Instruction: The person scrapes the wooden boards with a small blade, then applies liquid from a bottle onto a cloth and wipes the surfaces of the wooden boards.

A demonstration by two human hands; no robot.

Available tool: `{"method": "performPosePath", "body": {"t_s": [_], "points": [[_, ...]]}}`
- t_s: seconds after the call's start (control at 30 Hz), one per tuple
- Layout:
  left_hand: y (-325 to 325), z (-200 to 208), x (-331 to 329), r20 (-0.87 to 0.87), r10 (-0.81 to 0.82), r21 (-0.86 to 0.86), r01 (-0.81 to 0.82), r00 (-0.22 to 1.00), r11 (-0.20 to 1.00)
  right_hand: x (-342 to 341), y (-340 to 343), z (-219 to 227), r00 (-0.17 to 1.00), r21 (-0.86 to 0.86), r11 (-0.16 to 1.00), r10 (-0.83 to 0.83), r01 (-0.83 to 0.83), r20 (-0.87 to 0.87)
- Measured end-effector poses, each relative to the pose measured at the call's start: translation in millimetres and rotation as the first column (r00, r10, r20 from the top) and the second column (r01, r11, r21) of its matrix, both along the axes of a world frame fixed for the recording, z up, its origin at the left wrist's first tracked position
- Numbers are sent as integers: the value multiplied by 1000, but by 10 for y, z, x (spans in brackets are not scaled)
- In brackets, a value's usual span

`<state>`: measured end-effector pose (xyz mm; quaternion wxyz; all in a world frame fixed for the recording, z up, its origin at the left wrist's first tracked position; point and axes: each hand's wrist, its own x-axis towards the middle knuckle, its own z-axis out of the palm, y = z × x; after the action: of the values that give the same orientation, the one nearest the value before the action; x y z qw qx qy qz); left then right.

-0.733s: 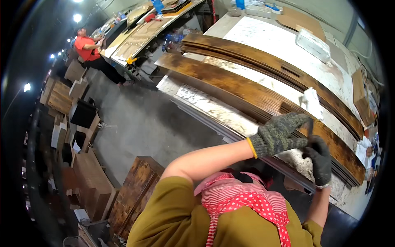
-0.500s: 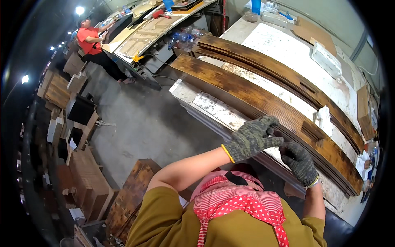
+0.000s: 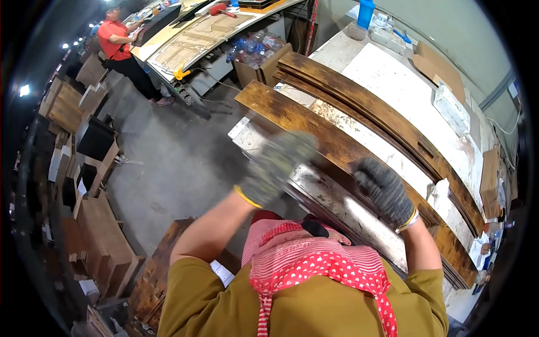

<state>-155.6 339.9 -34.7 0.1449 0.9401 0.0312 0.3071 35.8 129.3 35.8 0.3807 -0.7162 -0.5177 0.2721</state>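
Both my hands wear dark grey-green knitted gloves. My left hand is smeared by motion over the near edge of a brown, mottled wooden board, toward its left end. Its fingers cannot be made out. Farther right, my right hand is at the same board's near edge with its fingers curled together. Whatever those fingers hold, if anything, is hidden. The board lies lengthwise on a white, stained worktable, along with more boards stacked at its right end.
Beyond the near board lies a second stack of brown boards. A crumpled white cloth sits between them. Blue cup and white block stand farther back. At far left a person in red works at another table; boxes line the floor.
My left hand has swept left, away from my right hand. My right hand has shifted slightly left and up along the board. The whole view has turned a little.
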Motion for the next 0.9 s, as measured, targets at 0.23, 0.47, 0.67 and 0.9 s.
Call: {"method": "performPosePath", "body": {"t_s": [0.23,0.47,0.67,0.9], "points": [[1866,-155,-211,-82,323,-846,-237,943,477,153,1588,-138,990,24,992,-128,127,61],[2337,-312,234,-221,-173,-920,-146,960,364,10,2979,-466,858,187,982,-89,-8,506],[2478,-658,280,-38,-256,-982,11,966,187,-147,3271,-545,845,18,1000,-20,12,535],[2484,-779,269,-81,-265,-956,1,961,294,-215,3331,-515,741,13,997,46,-74,670]]}}
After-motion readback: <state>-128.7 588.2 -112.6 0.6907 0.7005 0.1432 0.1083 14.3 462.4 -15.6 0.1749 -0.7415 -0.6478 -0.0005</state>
